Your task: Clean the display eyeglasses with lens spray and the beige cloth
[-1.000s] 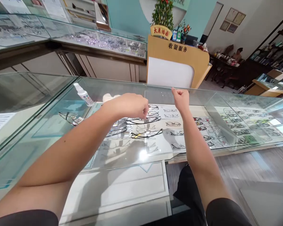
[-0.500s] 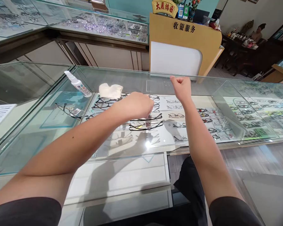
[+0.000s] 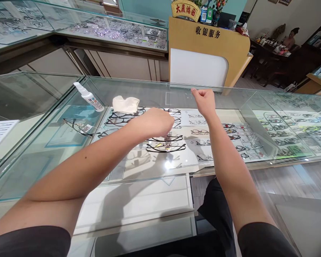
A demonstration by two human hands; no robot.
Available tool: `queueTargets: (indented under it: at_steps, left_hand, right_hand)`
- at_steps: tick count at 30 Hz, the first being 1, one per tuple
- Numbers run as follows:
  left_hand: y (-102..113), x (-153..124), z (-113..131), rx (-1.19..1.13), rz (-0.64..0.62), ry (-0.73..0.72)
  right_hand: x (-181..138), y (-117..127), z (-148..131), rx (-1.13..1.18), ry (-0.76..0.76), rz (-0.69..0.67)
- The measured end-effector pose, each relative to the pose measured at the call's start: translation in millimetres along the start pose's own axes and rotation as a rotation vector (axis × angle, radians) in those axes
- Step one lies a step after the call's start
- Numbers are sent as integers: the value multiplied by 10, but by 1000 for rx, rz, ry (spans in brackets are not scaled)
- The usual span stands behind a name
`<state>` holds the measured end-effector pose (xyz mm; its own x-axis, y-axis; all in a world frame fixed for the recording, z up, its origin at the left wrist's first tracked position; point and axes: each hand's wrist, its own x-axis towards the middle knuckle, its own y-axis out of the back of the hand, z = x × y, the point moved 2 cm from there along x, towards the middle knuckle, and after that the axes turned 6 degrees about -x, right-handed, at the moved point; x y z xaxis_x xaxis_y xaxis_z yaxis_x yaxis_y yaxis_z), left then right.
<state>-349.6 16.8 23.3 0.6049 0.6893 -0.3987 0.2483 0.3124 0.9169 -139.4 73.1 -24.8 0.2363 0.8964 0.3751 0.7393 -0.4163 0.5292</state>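
Note:
My left hand (image 3: 160, 123) is closed, its fingertips pointing down at a dark-framed pair of eyeglasses (image 3: 178, 138) on the glass counter. The fingers seem to pinch that pair, though the hand hides most of the grip. Just nearer to me lies another black pair of eyeglasses (image 3: 166, 147) with a small tag on the lens. Further dark frames sit beyond and left of the hand. My right hand (image 3: 204, 101) is a fist by the far edge of the counter, with nothing showing in it.
A white spray bottle (image 3: 88, 97) and a cream cloth (image 3: 126, 104) lie on the counter (image 3: 139, 89). At left is a separate pair of glasses (image 3: 80, 126) with a tag. Rows of frames fill the display at right. Beyond stands a wooden cashier desk (image 3: 208, 43); a person sits far right.
The two nearest pairs of eyeglasses under my left hand have shifted slightly toward me, and the left hand has dipped a little. My right fist has stayed almost still.

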Motion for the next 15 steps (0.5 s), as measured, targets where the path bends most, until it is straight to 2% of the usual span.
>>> queueTargets:
  at_steps: [10,15]
  left_hand:
    - [51,31,-46,7,-30,36]
    - [109,32,-108,19,35,99]
  right_hand:
    - [-20,8,-14,-7,1,7]
    - [-19,3,-10,2,-20,-1]
